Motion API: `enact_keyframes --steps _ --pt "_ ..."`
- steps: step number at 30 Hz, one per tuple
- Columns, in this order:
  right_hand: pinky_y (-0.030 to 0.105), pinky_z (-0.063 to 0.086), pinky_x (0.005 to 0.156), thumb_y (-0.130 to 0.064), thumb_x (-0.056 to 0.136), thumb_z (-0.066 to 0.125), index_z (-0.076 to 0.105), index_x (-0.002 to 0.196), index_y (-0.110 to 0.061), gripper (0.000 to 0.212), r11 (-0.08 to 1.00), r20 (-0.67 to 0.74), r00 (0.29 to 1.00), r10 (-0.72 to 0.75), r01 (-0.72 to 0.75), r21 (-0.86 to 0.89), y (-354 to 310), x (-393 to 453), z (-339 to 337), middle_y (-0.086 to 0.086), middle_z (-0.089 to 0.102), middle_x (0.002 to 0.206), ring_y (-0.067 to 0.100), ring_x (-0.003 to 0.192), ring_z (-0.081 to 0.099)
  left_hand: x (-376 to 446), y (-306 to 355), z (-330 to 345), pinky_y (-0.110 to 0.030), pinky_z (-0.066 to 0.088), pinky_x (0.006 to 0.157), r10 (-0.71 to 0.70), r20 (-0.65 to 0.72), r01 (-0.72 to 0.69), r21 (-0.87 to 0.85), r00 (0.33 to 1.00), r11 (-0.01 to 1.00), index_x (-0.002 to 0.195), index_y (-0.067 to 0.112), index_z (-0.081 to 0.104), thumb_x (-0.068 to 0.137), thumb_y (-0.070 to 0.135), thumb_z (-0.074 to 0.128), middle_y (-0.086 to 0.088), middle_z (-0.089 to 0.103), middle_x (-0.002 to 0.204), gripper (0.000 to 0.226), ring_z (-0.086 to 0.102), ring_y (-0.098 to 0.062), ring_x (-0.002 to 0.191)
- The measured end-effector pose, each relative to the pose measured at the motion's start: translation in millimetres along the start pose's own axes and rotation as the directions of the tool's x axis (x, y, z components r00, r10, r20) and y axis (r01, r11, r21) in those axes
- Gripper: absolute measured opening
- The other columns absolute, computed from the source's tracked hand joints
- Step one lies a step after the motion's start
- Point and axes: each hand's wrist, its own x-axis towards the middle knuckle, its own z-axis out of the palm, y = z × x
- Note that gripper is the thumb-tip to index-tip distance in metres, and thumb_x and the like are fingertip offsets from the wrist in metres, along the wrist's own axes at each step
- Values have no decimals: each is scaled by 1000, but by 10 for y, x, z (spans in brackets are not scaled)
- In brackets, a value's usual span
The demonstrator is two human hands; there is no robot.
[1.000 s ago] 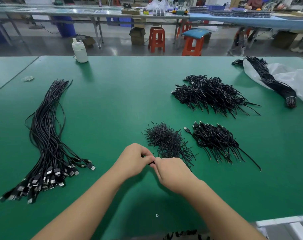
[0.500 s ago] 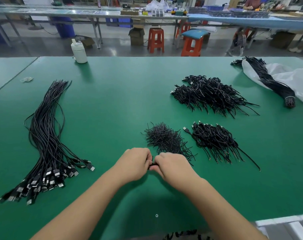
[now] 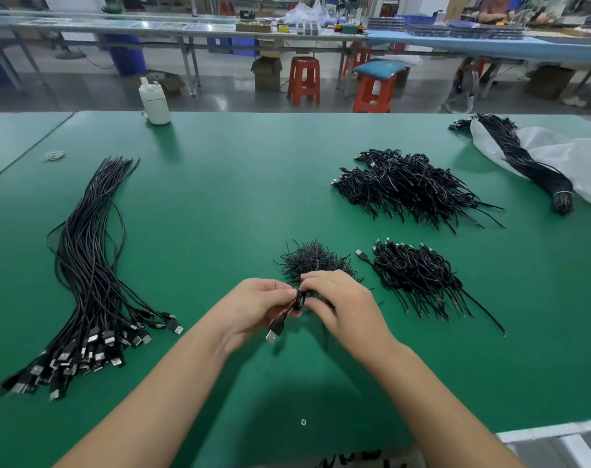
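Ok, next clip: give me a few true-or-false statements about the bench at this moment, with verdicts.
1. The left hand and right hand both grip one black cable, its USB plug hanging below. True.
2. The white bottle stands at the near edge of the table. False: it stands at the far edge.
3. The long straight cables lie left of the hands. True.
4. The plastic bag lies at the table's left side. False: it lies at the far right.
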Motion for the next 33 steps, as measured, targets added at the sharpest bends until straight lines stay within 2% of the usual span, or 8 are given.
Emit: enact_keyframes --steps 4,8,12,16,18,24,29,33 --pt "23 46 77 -24 91 68 71 100 -18 11 970 32 977 210 -212 118 -65 13 -16 -12 69 87 7 81 60 -42 15 3 -22 45 62 151 9 -150 179 989 972 84 10 62 95 4 59 -7 68 71 13 64 -10 64" --pt "9 37 60 -24 92 68 61 94 -26 8 791 66 875 480 -464 398 -111 64 28 -18 62 57 -1 54 53 -61 -9 53 -23 40 64 348 10 -322 406 937 855 84 14 62 95 9 62 5 64 68 12 51 -11 66" --pt "26 48 54 -13 96 62 55 101 -18 10 515 199 816 542 -510 689 -166 100 14 11 66 63 20 52 57 -58 -46 139 -16 38 59 537 -48 -416 576 842 704 80 24 56 93 11 62 16 50 64 19 42 -5 61" --pt "29 56 54 -6 101 52 62 103 -9 10 345 304 813 496 -506 791 -147 96 -34 17 69 75 21 62 66 -108 -58 140 -12 38 64 666 15 -480 707 746 520 81 28 53 92 11 61 13 55 69 21 48 -3 65" --pt "32 60 64 -4 103 45 62 115 -7 21 297 378 821 429 -523 799 -117 70 -61 19 72 92 24 80 72 -102 -46 113 -14 39 63 654 -28 -448 707 756 548 82 24 55 92 11 61 11 56 69 18 47 -3 64" --pt "37 59 84 11 92 56 62 120 -14 38 503 366 861 353 -505 702 -81 0 -25 16 74 101 26 100 70 -55 1 124 -12 32 50 435 -160 -308 498 886 810 79 15 60 93 7 61 20 56 53 16 38 1 50" --pt "31 59 61 -8 86 74 73 93 -23 17 660 211 879 428 -464 591 -60 6 -7 8 73 84 9 67 65 -71 -4 131 -19 31 53 389 -106 -302 461 915 835 80 16 62 93 14 64 7 52 64 14 38 -8 56" --pt "22 46 52 -25 87 74 65 75 -14 19 686 204 863 462 -494 535 -9 11 -21 -3 55 60 13 51 58 -107 10 146 -18 34 55 486 -4 -377 627 874 682 79 24 56 94 17 63 11 49 65 18 38 -6 57"
